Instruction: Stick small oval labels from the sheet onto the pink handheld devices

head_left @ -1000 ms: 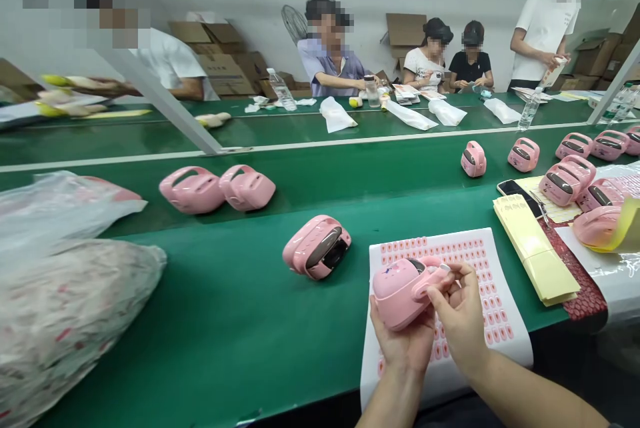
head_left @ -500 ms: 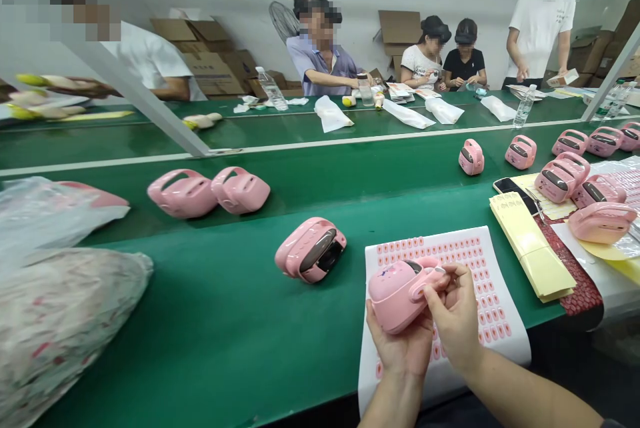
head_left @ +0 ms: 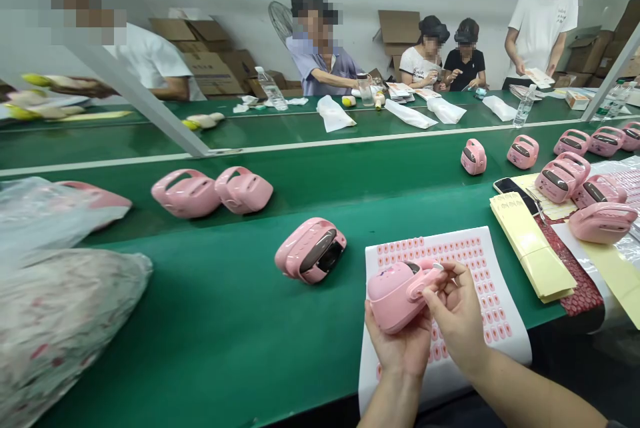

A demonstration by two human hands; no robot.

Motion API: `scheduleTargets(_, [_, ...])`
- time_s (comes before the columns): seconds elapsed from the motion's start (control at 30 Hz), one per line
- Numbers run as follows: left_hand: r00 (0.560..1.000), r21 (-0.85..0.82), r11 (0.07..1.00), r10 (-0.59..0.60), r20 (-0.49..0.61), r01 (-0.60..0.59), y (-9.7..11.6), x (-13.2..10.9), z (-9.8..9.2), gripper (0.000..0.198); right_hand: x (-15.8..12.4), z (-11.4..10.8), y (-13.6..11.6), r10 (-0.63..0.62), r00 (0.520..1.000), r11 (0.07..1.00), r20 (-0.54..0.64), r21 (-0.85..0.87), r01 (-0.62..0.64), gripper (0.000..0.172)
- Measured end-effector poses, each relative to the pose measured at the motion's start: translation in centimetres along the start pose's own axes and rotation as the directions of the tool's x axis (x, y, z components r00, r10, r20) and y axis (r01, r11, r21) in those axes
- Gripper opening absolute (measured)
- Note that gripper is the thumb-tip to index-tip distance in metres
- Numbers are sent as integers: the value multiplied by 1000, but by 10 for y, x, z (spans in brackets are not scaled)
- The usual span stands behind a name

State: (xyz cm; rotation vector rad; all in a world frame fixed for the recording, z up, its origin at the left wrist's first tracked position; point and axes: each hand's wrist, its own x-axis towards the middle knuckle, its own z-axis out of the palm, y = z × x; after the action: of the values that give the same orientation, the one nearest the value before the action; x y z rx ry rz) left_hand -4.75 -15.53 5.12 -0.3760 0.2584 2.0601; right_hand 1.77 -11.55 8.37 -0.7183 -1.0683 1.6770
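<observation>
A pink portable speaker (head_left: 397, 301) with a carry handle is tilted in my left hand (head_left: 403, 345), whose fingers wrap its underside and near end. My right hand (head_left: 457, 311) is closed at the handle, thumb and forefinger pinching its side. A small pale spot shows at those fingertips; whether it is a sticker, I cannot make out. Beneath both hands lies a white sheet (head_left: 470, 251) with rows of small pink oval stickers. To the left, another pink speaker (head_left: 310, 251) rests on the green belt, its dark panel facing right.
Two pink speakers (head_left: 215, 191) stand farther back on the left, by a plastic-wrapped bundle (head_left: 65, 328). Several more speakers (head_left: 563, 178) sit at right, near a phone (head_left: 515, 193) and yellow paper strips (head_left: 533, 248). Co-workers sit and stand beyond a second belt (head_left: 280, 128).
My hands and the speaker in them have barely shifted. The speakers on the far belt have slid slightly right. At the far right, a standing person now holds a printed paper instead of a small box.
</observation>
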Motion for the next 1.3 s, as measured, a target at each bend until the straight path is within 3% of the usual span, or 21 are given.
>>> scheduleTargets(0.37, [997,-5,1000,-4,78,5,-1,0,-6,39,-3,1,7,-52,998,998,-43,-39,50,32])
scheduleTargets(0.7, [998,5,1000,17,-61,-17,-4,-4,4,47,-2,2,12,-78,995,995,-56,-66,74,30])
scheduleTargets(0.97, [997,-30,999,-42,57,44,-1,-2,-3,47,-3,1,12,-79,995,995,-54,-72,75,32])
scheduleTargets(1.13, [998,-21,999,-44,34,44,1,0,-5,47,-7,5,7,-122,992,991,-17,-53,121,31])
scheduleTargets(1.3, [1000,23,1000,1,13,-2,-1,-3,2,41,-3,3,-1,-40,999,999,-9,-20,40,34])
